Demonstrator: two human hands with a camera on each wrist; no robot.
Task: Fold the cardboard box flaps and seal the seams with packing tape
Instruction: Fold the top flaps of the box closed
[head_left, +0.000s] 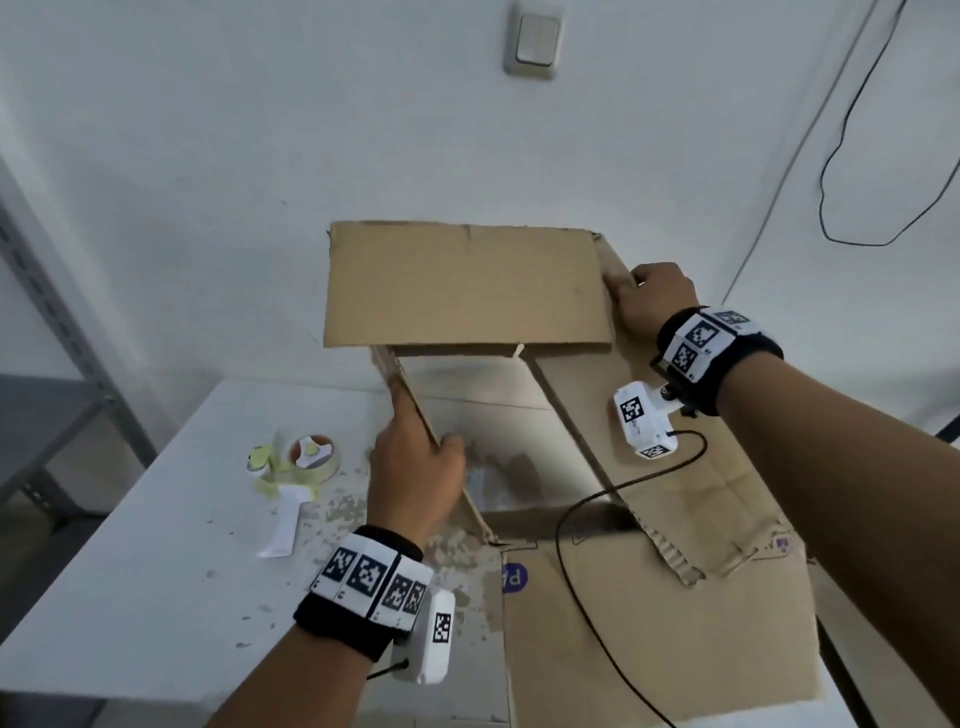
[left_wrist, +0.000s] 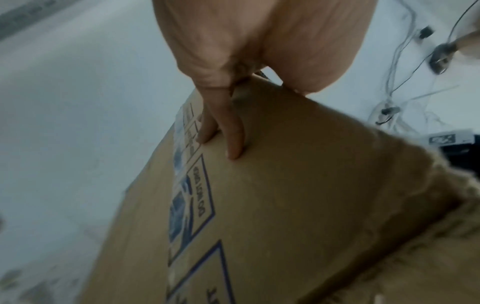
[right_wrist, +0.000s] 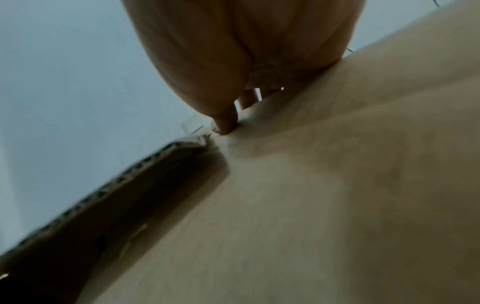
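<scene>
Head view: cardboard box (head_left: 649, 571) fills centre to lower right of frame, open, sitting on the white counter (head_left: 130, 571). Far flap (head_left: 467, 286) stands up at centre frame. My left hand (head_left: 418, 478) grips the edge of the left flap (head_left: 410, 400), thumb on the inner side, fingers on the outer side. My right hand (head_left: 652, 299) sits at the right end of the far flap where it meets the right flap (head_left: 675, 467); fingers look curled round that edge, exact hold hard to read here. Tape dispenser (head_left: 296, 467) with its roll lies on the counter, left of centre, well apart from both hands, untouched. No tape on any seam that I can see.

Left wrist view: fingers (left_wrist: 235, 139) lie straight and pressed together against the printed outer face of the left flap, edge tucked into the thumb web at upper centre. Blurry, but contact is plain.

Right wrist view: one fingertip (right_wrist: 224, 125) presses the cardboard at centre frame, next to the corrugated edge running to lower left. Rest of the fingers hidden; cannot tell spread or curled from here.

Step in hand, my read: folding flaps in, sealing not begun. To do it well: bring the far flap down first, then the side flaps over it, bend along the scored crease, keep edges meeting flush at the middle so the seam has no gap, hold flat with one hand before reaching for the dispenser.
</scene>
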